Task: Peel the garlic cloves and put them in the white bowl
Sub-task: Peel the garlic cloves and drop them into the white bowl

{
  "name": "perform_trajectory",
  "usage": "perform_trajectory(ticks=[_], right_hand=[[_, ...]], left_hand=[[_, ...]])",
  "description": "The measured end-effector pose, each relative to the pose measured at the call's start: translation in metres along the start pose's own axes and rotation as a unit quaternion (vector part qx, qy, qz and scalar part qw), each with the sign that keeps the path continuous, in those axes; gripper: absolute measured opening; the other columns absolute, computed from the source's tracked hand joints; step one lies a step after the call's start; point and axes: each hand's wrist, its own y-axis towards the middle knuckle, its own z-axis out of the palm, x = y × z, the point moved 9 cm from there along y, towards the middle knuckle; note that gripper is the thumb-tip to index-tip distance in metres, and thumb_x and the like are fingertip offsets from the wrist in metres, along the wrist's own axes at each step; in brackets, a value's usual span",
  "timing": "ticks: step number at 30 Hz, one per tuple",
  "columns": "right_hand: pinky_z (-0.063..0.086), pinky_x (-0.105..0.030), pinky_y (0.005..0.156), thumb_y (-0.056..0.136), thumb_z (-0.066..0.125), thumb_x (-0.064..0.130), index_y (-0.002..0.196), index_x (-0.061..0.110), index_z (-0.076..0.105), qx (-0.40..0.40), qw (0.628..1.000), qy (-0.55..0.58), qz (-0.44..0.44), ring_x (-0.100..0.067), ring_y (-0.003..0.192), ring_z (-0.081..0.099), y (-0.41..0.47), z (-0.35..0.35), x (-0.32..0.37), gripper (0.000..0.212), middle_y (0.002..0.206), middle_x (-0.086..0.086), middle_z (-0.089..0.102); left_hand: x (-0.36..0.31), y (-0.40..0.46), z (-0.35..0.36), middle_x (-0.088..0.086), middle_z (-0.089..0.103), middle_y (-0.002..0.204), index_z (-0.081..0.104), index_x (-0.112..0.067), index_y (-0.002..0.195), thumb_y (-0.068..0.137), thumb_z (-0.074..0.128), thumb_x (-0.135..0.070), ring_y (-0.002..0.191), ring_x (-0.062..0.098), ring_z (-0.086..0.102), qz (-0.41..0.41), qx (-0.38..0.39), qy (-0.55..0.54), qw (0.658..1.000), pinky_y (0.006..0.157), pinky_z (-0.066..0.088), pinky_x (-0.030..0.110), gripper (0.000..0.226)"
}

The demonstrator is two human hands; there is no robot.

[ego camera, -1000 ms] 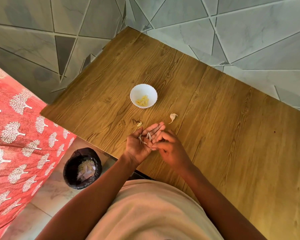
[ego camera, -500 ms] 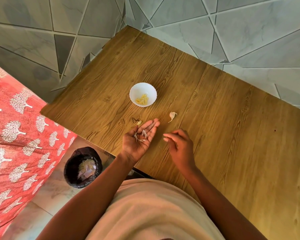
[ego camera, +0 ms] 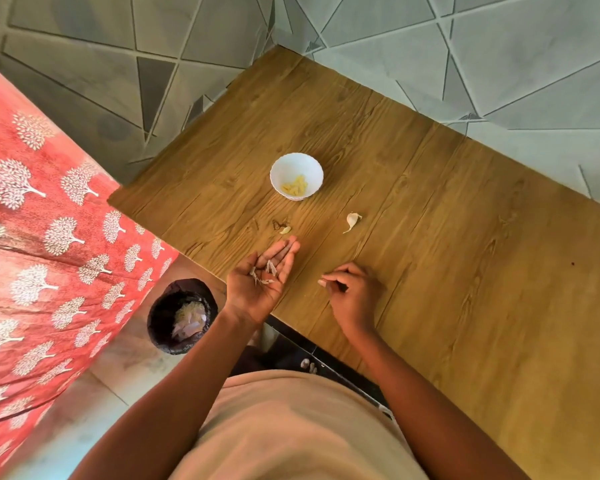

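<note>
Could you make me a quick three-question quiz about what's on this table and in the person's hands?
1. True or false: the white bowl already holds peeled cloves.
2. What lies in the palm of the left hand? A) a knife B) bits of garlic skin C) a spoon
3. Fill in: a whole unpeeled clove lies on the table to the ____ of the bowl.

Key: 1 true; 2 B, the skins; 3 right.
</note>
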Motion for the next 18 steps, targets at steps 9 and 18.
perform_trajectory(ticks=[9,18], right_hand=[[0.053,-0.049,0.093,0.088,0.069,0.006,0.097,0.018,0.069,0.016,0.997,-0.069,-0.015,-0.018,0.109,0.054,-0.001,0.013,0.014,0.015,0.109,0.001,0.057],[0.058,-0.031,0.078,0.093,0.067,0.001,0.098,0.017,0.067,0.056,0.987,0.109,-0.102,-0.006,0.097,0.061,-0.041,0.067,0.139,0.017,0.101,0.013,0.059]], left_hand=[[-0.006,-0.033,-0.015,0.031,0.053,0.146,0.057,0.019,0.131,0.111,0.022,-0.031,0.132,0.045,0.057,0.011,-0.021,0.006,1.000,0.107,0.051,0.045,0.064],[-0.082,-0.071,-0.039,0.029,0.058,0.142,0.060,0.017,0.128,0.105,0.034,-0.029,0.129,0.045,0.060,0.058,0.001,-0.050,0.997,0.105,0.052,0.048,0.058]])
